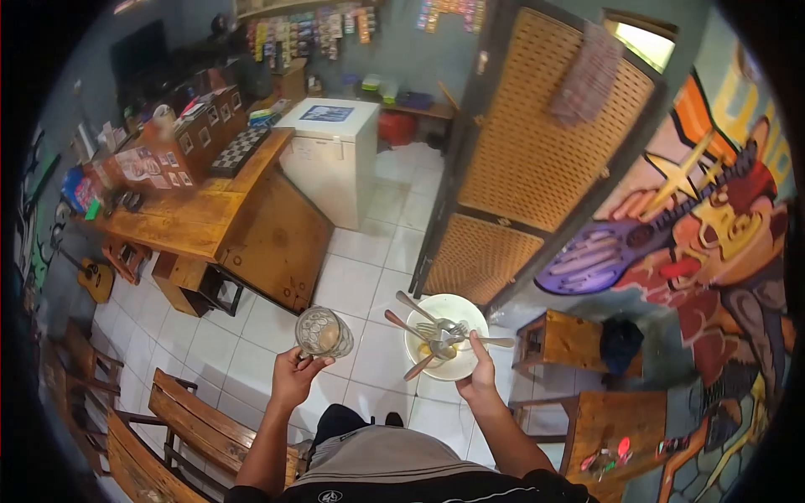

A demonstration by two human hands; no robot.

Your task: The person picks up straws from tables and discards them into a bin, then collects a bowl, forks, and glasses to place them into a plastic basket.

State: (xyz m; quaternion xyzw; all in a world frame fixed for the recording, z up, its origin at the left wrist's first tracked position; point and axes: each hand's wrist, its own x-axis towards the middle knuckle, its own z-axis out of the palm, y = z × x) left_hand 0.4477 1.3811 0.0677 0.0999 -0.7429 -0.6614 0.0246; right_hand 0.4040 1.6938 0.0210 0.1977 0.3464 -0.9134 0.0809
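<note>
A clear glass mug point(319, 329) is in my left hand point(295, 375), the fingers closed at its handle side. Something pale shows in the mug's bottom; I cannot make out what. My right hand point(480, 369) grips the right rim of a whitish bowl point(467, 312), thumb on top and fingers underneath. Several spoons and forks point(442, 338) lie crossed in the bowl, their handles sticking out over the rim. A bit of something yellow lies beneath them. Both mug and bowl are held in front of my body above the tiled floor.
Ahead on the left stands a wooden counter point(176, 220) with a checkered board point(239, 152), beside a white chest freezer point(366, 158). A woven door panel point(537, 126) stands ahead right. Wooden benches point(201, 411) are at lower left, a small table point(620, 423) at lower right.
</note>
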